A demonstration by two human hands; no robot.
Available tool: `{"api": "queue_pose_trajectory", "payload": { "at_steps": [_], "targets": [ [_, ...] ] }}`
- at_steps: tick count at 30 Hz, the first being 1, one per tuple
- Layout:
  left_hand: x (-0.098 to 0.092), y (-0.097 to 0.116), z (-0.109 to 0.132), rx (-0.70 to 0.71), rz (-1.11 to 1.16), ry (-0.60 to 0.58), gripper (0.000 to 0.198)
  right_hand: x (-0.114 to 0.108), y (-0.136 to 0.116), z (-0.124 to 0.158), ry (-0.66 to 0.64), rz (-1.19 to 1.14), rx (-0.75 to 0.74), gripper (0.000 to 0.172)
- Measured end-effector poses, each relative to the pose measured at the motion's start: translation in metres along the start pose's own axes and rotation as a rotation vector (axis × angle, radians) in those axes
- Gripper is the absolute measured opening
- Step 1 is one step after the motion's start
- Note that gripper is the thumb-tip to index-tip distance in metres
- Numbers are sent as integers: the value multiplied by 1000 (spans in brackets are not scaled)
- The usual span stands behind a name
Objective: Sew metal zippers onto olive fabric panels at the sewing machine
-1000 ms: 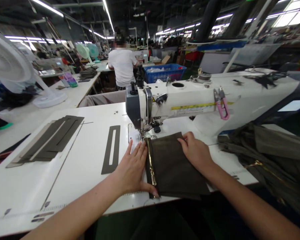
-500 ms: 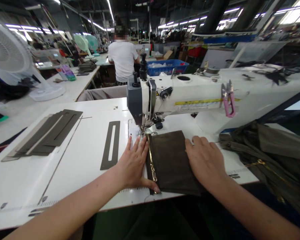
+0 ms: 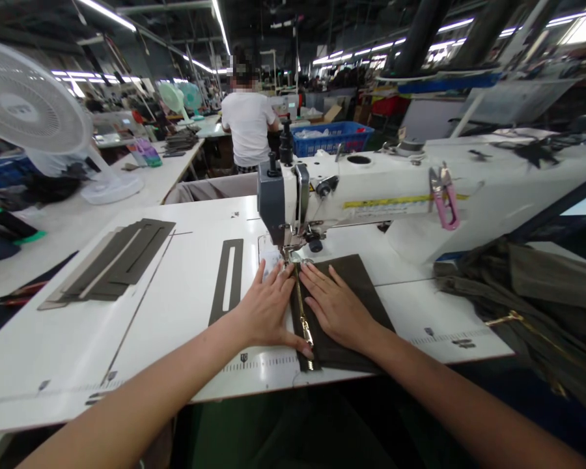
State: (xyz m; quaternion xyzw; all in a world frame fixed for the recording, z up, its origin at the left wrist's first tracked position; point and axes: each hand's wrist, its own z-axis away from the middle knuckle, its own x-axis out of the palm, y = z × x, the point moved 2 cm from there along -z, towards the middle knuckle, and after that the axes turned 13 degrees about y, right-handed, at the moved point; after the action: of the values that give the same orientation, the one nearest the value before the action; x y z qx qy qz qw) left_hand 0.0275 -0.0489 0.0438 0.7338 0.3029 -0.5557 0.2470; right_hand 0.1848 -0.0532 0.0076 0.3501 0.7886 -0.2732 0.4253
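A dark olive fabric panel [image 3: 361, 280] lies flat on the white sewing table, its top edge by the needle of the sewing machine [image 3: 288, 202]. Along its left side runs a brass zipper [image 3: 303, 312] with the pull near the front end. My left hand [image 3: 271, 309] rests on the zipper's left edge, fingers spread, fingertips close to the presser foot and thumb near the pull. Flat on the panel, just right of the zipper, lies my right hand [image 3: 339, 309] with fingers stretched out toward the foot.
A slotted olive piece [image 3: 219, 286] lies left of the machine, and a stack of similar pieces [image 3: 122, 260] farther left. Pink thread snips [image 3: 444, 198] rest against the machine arm. Olive fabric with a zipper [image 3: 532, 293] is heaped at right. Behind are a fan [image 3: 34, 98] and a person [image 3: 247, 124].
My right hand has moved left from the panel's right edge onto the fabric beside the zipper. The left hand stays on the zipper edge. The camera view has shifted slightly.
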Motion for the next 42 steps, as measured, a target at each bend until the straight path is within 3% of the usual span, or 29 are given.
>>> {"api": "queue_pose_trajectory", "payload": {
  "at_steps": [6,16,19,22,24,26,29,31,34,37,39,42],
  "targets": [
    [2,0,4,8,-6,-1,124,3,-1,4,-9,32,48,47],
    [3,0,10,-45,78,-13,115,2,-11,1,-37,66,139,49],
    [-11,16,28,-14,150,0,105,4,-10,5,-8,49,113,48],
    [-31,29,57,89,248,-60,89,4,-9,7,-22,46,82,47],
    [-42,25,78,122,242,-106,78,2,-10,6,-36,49,67,46],
    [-48,10,95,25,131,-55,75,0,-10,3,-39,59,76,45],
    [-48,-14,115,-153,-50,84,78,-4,-12,-3,-2,62,48,43],
    [-44,-18,126,-192,-78,110,72,-5,-14,-6,20,32,-23,44],
    [-42,-11,134,-189,-53,125,62,-5,-14,-7,12,-23,-59,44],
    [-44,-3,135,-148,-38,125,70,-4,-12,-7,7,-55,-8,42],
    [-43,0,135,-115,-22,91,79,-3,-10,-7,45,-81,13,43],
    [-41,5,137,-138,20,66,75,-1,-5,-6,139,-131,28,43]
  ]
}}
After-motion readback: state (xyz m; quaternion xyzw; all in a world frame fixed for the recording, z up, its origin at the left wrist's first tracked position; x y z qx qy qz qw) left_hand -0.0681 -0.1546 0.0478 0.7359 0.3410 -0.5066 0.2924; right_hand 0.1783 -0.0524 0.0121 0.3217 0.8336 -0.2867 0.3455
